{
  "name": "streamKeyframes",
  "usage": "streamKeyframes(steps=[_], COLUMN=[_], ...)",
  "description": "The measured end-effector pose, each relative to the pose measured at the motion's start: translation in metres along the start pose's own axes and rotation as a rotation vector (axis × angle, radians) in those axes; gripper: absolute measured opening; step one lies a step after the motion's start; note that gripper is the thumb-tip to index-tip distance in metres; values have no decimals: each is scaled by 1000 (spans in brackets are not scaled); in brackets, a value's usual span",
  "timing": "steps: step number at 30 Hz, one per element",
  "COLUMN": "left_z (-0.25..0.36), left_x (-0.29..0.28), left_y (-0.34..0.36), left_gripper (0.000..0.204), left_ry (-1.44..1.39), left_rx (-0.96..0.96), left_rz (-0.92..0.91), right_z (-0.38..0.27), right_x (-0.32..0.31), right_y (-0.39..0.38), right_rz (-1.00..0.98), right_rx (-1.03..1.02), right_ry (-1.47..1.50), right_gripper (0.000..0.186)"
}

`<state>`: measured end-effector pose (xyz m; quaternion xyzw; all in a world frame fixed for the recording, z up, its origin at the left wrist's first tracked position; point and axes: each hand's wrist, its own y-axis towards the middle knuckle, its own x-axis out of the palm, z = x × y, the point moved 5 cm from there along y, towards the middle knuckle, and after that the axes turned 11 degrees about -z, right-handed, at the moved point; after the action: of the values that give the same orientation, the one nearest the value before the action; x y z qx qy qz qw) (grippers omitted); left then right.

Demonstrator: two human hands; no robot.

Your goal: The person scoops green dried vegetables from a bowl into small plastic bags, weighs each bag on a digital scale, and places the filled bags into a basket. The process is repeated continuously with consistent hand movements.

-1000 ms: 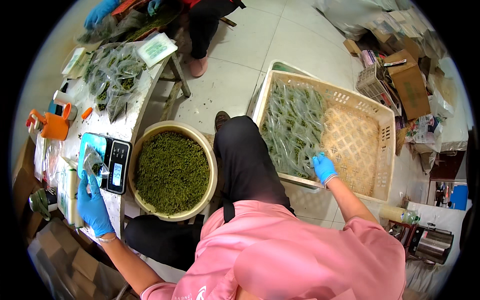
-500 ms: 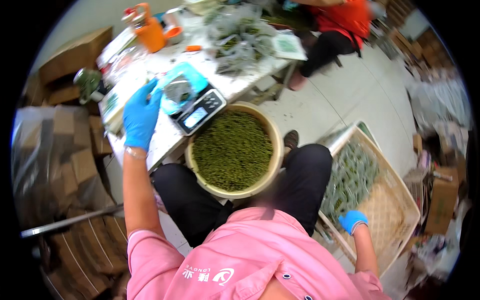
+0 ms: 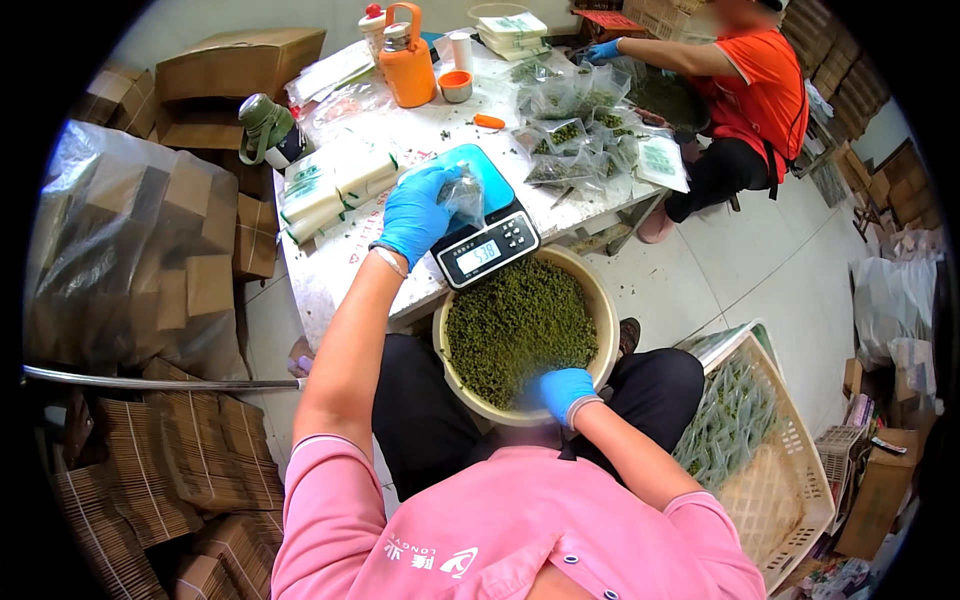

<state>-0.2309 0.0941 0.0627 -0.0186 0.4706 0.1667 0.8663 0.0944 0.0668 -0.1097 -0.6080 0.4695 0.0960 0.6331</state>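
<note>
My left hand (image 3: 415, 212), in a blue glove, grips a clear plastic bag (image 3: 466, 196) over the blue plate (image 3: 488, 172) of a digital scale. The bag's contents are largely covered by the glove. The scale's black front with its lit display (image 3: 480, 254) faces me at the table's edge. Between my knees stands a round cream tub (image 3: 610, 345) filled with small green berries (image 3: 515, 318), like green peppercorns. My right hand (image 3: 567, 392), also gloved in blue, reaches into the near right side of the berries. Its fingers are blurred and partly hidden.
Flat packs of bags (image 3: 340, 185), an orange flask (image 3: 408, 72) and filled clear bags (image 3: 570, 140) cover the white table (image 3: 330, 265). A cream crate (image 3: 805, 480) holding packed bags stands at my right. Across the table sits a person in orange (image 3: 760, 85). Cardboard stacks (image 3: 130, 470) lie left.
My right hand has moved from the crate into the tub of berries. My left hand has come from beside the scale onto the bag there. The view has shifted.
</note>
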Motion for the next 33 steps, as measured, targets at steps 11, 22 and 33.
streamKeyframes(steps=[11, 22, 33], left_z=[45, 33, 32], left_x=[-10, 18, 12], left_y=[-33, -18, -28], left_gripper=[81, 55, 93], left_ry=[194, 251, 253], left_rx=[232, 261, 177], left_rz=[34, 26, 79], right_z=[-28, -37, -37], right_x=[-202, -217, -288], right_y=[-66, 27, -16], right_rz=[963, 460, 1106], right_rx=[-259, -115, -216], right_ry=[162, 61, -67], right_gripper=[18, 18, 15])
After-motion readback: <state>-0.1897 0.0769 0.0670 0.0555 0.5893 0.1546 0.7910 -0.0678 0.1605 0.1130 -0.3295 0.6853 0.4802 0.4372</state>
